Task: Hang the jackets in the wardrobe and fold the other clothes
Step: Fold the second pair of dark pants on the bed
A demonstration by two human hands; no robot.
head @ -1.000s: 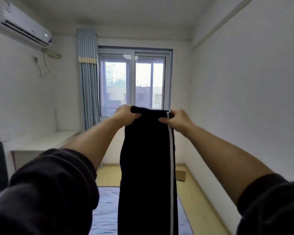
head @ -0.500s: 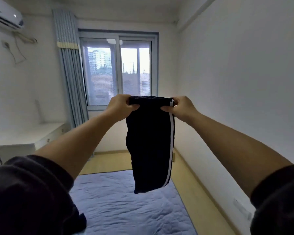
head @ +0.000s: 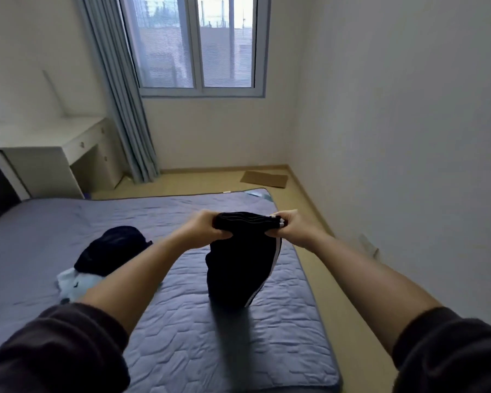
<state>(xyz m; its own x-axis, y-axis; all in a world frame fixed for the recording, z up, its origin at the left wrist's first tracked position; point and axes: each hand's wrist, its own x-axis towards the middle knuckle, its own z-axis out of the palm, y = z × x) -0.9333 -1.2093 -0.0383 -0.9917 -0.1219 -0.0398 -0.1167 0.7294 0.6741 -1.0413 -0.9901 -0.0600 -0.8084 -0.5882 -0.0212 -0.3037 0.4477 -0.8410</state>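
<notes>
Fingers [head: 221, 236] of the left hand [head: 201, 226] and right hand [head: 294, 226] pinch the waistband of folded black trousers [head: 238, 268] with a white side stripe, hanging over a bed [head: 182, 350] with a blue quilted cover. Dark and white clothes [head: 105, 253] lie to the left; a white table [head: 77, 137], curtain [head: 119, 95] and window [head: 199, 43] stand beyond.

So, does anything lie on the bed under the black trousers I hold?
Nothing visible does. The black trousers with a white side stripe hang over a bare part of the blue quilted mattress; the pile of dark and white clothes lies apart, to their left.
</notes>
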